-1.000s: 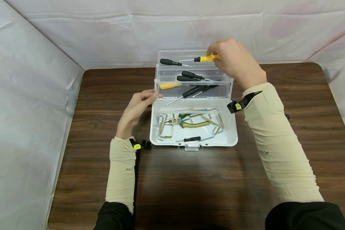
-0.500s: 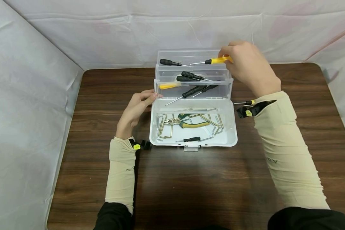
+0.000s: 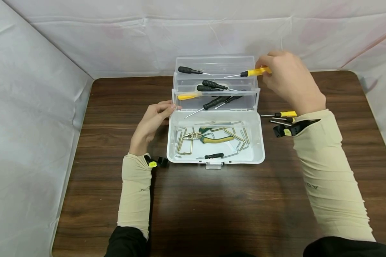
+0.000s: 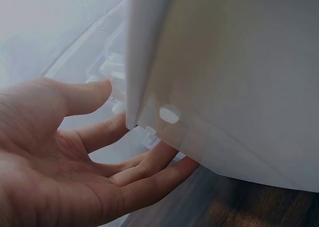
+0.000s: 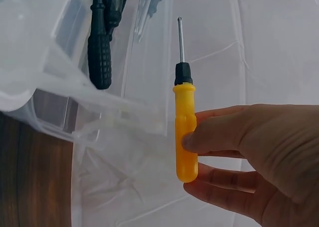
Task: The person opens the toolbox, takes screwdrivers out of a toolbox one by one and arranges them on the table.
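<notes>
My right hand (image 3: pixel 289 80) pinches a screwdriver (image 3: pixel 255 72) by its yellow handle, above the right end of the toolbox's clear upper trays. In the right wrist view the screwdriver (image 5: pixel 186 132) lies between thumb and fingers, shaft pointing away from the hand. My left hand (image 3: pixel 149 123) touches the toolbox (image 3: pixel 261 146) at its left side, near the hinge. The left wrist view has its fingers (image 4: pixel 144 174) stretched around the white wall, tips partly hidden, and the thumb beside clear plastic. Several black screwdrivers (image 3: pixel 215 101) and a yellow handle (image 3: pixel 188 96) lie in the trays.
The toolbox's white base holds green-handled pliers (image 3: pixel 217 140), several hex keys (image 3: pixel 234 135) and a small black screwdriver (image 3: pixel 214 156). On the wooden table (image 3: pixel 212 207), right of the box, lie several screwdrivers (image 3: pixel 287 114), partly hidden by the right wrist. White sheeting (image 3: pixel 186 32) stands behind.
My right hand has moved right and slightly toward me with the yellow screwdriver, out over the trays' right end. Screwdrivers on the table have come into sight. My left hand stays put.
</notes>
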The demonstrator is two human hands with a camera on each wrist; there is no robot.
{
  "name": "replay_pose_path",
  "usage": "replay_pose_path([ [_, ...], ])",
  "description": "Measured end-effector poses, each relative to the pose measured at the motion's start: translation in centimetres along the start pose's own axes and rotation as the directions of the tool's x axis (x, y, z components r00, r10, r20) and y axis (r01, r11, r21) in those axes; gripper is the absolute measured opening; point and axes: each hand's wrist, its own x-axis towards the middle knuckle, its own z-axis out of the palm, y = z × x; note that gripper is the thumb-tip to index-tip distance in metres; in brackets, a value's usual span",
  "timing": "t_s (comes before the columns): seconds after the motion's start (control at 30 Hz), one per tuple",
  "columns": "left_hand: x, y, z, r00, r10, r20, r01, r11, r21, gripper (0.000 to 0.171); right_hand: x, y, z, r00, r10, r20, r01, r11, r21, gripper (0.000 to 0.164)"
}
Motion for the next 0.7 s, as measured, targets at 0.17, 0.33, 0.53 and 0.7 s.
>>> replay_pose_path([
  [0.17, 0.1, -0.1, -0.1, 1.0, 0.003, -0.005, -0.003, 1.0, 0.008, 0.042, -0.4, 0.6, 0.0, 1.0, 0.011, 0.0, -0.011, 1.0, 0.005, 0.035],
  [0.33, 0.1, -0.2, -0.1, 1.0, 0.006, -0.003, -0.005, 1.0, 0.014, 0.042, -0.9, 1.2, 0.1, 1.0, 0.026, 0.006, -0.026, 1.0, 0.01, 0.037],
  [0.53, 0.2, -0.1, -0.1, 1.0, 0.008, -0.004, -0.008, 1.0, 0.013, 0.041, -1.4, 1.6, -0.1, 0.998, 0.056, 0.012, -0.056, 0.998, 0.011, 0.037],
  [0.7, 0.2, -0.1, -0.1, 1.0, 0.004, -0.004, -0.004, 1.0, 0.01, 0.041, -1.7, 1.9, -0.3, 0.998, 0.056, 0.007, -0.056, 0.998, 0.01, 0.037],
])
